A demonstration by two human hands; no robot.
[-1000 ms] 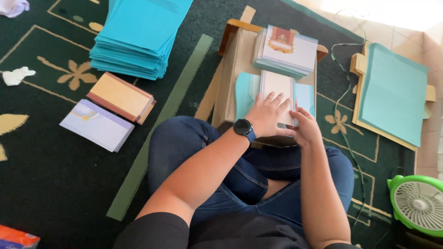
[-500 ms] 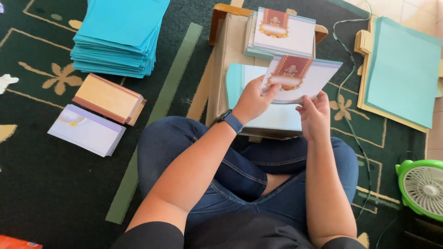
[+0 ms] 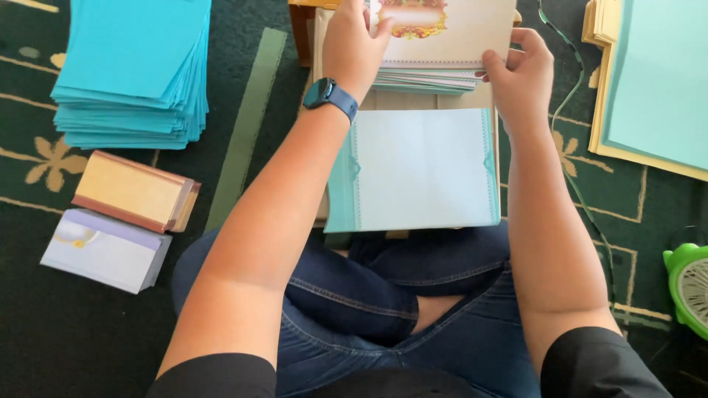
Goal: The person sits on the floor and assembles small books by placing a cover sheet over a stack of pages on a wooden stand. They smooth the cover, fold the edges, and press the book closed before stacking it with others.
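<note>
- Left hand [image 3: 354, 44] and right hand [image 3: 520, 74] pinch printed card [image 3: 450, 33] by side edges, far centre, above card stack [image 3: 424, 79].
- Card likely light, thin, bendable; edge grip suits.
- Pale blue sheet [image 3: 417, 169] lies nearer.

Tan box [image 3: 133, 190] & lavender-white box [image 3: 103, 249] on carpet, touching, below teal sheet stack [image 3: 133, 70].

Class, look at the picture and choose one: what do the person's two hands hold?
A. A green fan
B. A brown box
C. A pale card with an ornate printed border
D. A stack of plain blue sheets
C: the left hand and the right hand grip the sides of a pale card with an ornate border, above a pile of similar cards.
</note>
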